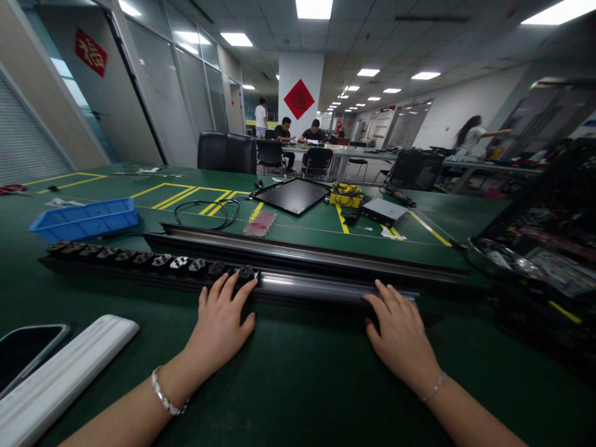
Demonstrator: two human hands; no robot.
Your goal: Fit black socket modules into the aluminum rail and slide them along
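Note:
A long black metal rail (307,273) lies across the green work mat (298,366), with several small black and silver clips (139,257) in a row along its left part. My left hand (221,323) grips the rail's near side beside the last clip. My right hand (398,329) holds the same rail further right, fingers over its near edge. Close to my left wrist lie a white padded bar (60,379) and a dark phone (28,354).
Beyond the rail lie a blue plastic crate (86,220), a coiled black cable (207,213), a black flat panel (291,195), a yellow case (347,195) and a silver box (384,211). A tray of electronics (535,248) stands at right. Several people work at tables behind.

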